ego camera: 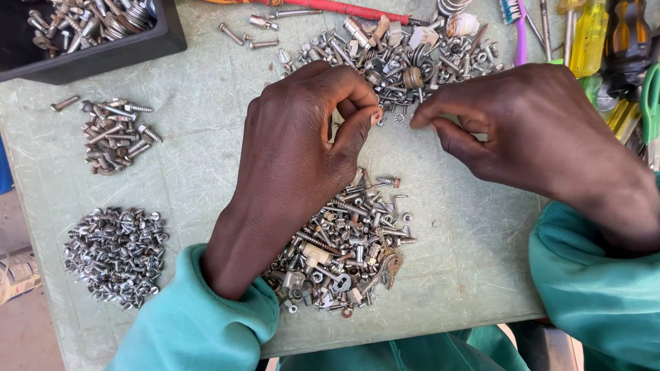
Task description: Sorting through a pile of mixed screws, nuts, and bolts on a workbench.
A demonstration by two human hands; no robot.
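Sorting of small hardware looks partly done: on the pale green desk [206, 158] two tidy groups already lie apart at the left, a small pile of longer screws [115, 136] and below it a heap of short shiny screws [117, 255], while a black tray [96, 55] at the top left corner holds more bolts and washers. Much remains mixed, by the look of it: a big unsorted heap [405, 58] of nuts, bolts and odd bits lies along the top middle, and a second mixed pile [347, 244] lies near the front edge, partly under the left wrist. The left hand [302, 151] reaches forward with knuckles up, thumb and forefinger pinched together at the near edge of the top heap; whatever sits between them is too small to make out. The right hand [529, 127] comes in from the right, fingers curled under and forefinger and thumb pointing left to a closed pinch just beside the left fingertips, over a few loose washers [399, 118]; I cannot tell whether it grips one. Both arms wear teal sleeves [199, 323]. Screwdrivers [591, 34] and a toothbrush [514, 20] lie at the top right.
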